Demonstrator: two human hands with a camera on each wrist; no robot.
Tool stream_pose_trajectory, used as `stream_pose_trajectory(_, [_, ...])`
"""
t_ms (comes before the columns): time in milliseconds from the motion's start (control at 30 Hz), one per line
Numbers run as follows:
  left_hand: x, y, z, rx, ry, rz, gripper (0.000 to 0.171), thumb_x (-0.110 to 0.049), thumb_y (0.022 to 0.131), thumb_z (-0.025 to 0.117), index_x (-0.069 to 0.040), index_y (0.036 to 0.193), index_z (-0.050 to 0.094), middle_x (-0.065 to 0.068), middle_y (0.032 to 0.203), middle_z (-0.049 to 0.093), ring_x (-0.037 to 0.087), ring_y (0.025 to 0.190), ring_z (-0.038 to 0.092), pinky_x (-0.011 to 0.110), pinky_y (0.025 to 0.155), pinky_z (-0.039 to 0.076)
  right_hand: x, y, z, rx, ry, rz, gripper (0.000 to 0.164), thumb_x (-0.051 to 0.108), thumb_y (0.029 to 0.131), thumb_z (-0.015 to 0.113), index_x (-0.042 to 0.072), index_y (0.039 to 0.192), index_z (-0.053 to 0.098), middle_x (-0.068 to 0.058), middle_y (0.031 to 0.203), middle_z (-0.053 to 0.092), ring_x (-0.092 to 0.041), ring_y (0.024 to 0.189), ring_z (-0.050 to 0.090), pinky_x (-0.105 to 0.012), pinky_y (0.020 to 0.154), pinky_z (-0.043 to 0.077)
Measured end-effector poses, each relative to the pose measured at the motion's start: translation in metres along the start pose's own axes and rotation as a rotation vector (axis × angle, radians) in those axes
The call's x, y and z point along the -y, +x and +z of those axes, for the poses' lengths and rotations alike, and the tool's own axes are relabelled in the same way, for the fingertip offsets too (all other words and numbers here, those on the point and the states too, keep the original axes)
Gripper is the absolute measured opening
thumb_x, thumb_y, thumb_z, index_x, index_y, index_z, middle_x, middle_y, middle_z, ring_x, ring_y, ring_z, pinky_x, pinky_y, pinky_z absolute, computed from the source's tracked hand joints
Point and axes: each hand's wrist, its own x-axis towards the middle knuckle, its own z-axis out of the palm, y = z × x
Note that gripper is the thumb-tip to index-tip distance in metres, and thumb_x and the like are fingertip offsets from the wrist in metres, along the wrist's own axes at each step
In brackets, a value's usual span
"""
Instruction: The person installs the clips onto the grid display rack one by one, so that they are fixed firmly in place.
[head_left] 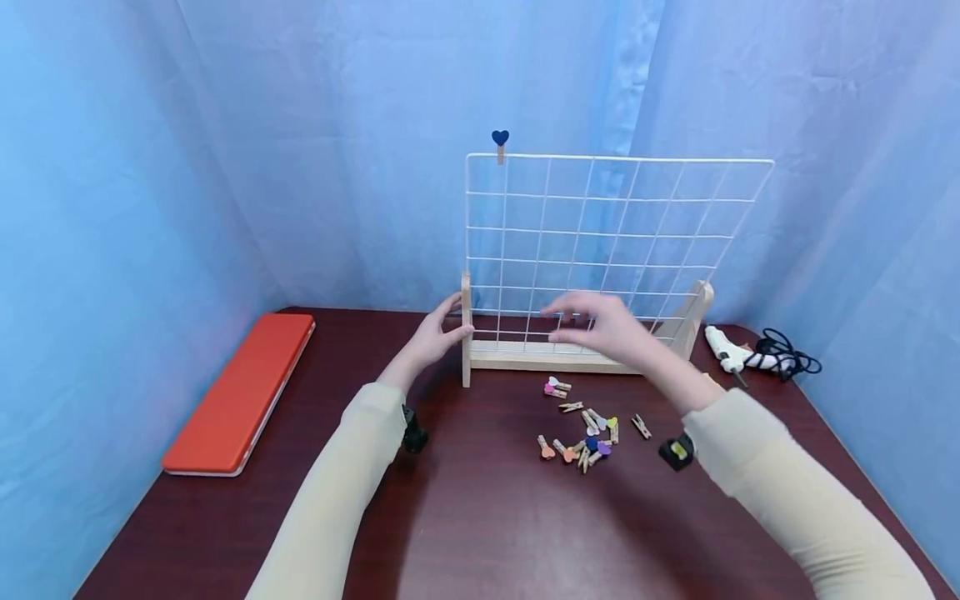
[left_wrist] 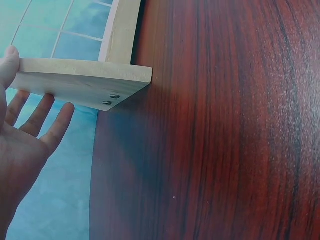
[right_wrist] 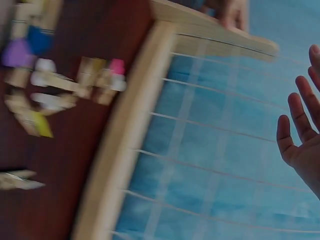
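A white wire grid point(head_left: 585, 237) stands upright in a wooden stand point(head_left: 555, 361). My left hand point(head_left: 433, 335) grips the stand's left side board point(left_wrist: 85, 82), thumb at its front edge and fingers reaching round its outer face. A dark blue heart clothespin point(head_left: 500, 142) is clipped on the grid's top wire, near the left corner. My right hand point(head_left: 600, 325), blurred and holding nothing, hovers before the lower part of the grid with thumb and fingers apart. Small wooden clothespins with coloured hearts point(head_left: 591, 446) lie scattered on the table below it; several show in the right wrist view.
A red flat case point(head_left: 243, 392) lies along the table's left side. A white glue gun point(head_left: 742, 354) with a coiled black cord rests at the back right, beside the stand. Blue curtains point(head_left: 360, 167) hang behind and at both sides of the dark wooden table point(head_left: 480, 533).
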Motion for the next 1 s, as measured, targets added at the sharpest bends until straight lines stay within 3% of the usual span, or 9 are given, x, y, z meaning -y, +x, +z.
stream_pose_trajectory(133, [0.000,-0.001,-0.001,-0.011,-0.010,0.013,0.070,-0.038,0.084,0.058,-0.021,0.142,0.022,0.007,0.139,0.035,0.023,0.128,0.031,0.045,0.100,0.035,-0.013,-0.035,0.041,0.080,0.018,0.015,0.036,0.031,0.074,0.072,0.023,0.108,0.063,0.008,0.102,0.062,-0.007,0.086,0.055,-0.030,0.072,0.048])
stream_pose_trajectory(367, [0.002,-0.004,-0.002,-0.018,-0.033,0.010,0.071,-0.036,0.084,0.059,-0.021,0.142,0.023,0.008,0.140,0.035,0.028,0.127,0.032,0.046,0.097,0.038,-0.023,-0.076,0.093,0.241,-0.009,-0.098,0.034,0.030,0.075,0.071,0.017,0.105,0.066,0.010,0.103,0.062,-0.017,0.103,0.054,-0.032,0.082,0.047])
stream_pose_trajectory(433, [0.002,-0.004,-0.002,-0.017,-0.050,0.009,0.071,-0.036,0.084,0.060,-0.021,0.142,0.023,0.009,0.140,0.034,0.030,0.127,0.032,0.045,0.094,0.042,-0.022,-0.080,0.099,0.274,-0.019,-0.080,0.035,0.032,0.074,0.072,0.017,0.105,0.065,0.010,0.102,0.062,-0.016,0.105,0.052,-0.032,0.086,0.045])
stream_pose_trajectory(533, [0.002,-0.004,-0.002,-0.016,-0.052,0.001,0.070,-0.036,0.084,0.059,-0.022,0.142,0.022,0.007,0.140,0.034,0.028,0.127,0.032,0.041,0.091,0.045,-0.020,-0.084,0.104,0.318,-0.036,-0.032,0.037,0.034,0.072,0.073,0.017,0.104,0.065,0.007,0.097,0.060,-0.011,0.095,0.053,-0.029,0.081,0.045])
stream_pose_trajectory(733, [0.000,-0.005,-0.001,-0.018,-0.031,-0.009,0.071,-0.039,0.084,0.058,-0.024,0.142,0.022,0.005,0.140,0.034,0.022,0.127,0.032,0.042,0.096,0.040,-0.018,-0.088,0.109,0.350,-0.050,0.022,0.031,0.037,0.070,0.073,0.018,0.094,0.067,0.007,0.086,0.058,-0.009,0.083,0.054,-0.023,0.073,0.044])
stream_pose_trajectory(1000, [0.000,-0.007,-0.002,-0.022,-0.007,-0.016,0.070,-0.040,0.084,0.057,-0.025,0.142,0.021,0.005,0.141,0.034,0.021,0.128,0.032,0.041,0.096,0.040,-0.016,-0.089,0.114,0.374,0.066,0.064,0.015,0.026,0.074,0.072,0.023,0.087,0.065,0.015,0.073,0.060,-0.001,0.066,0.054,-0.023,0.064,0.047])
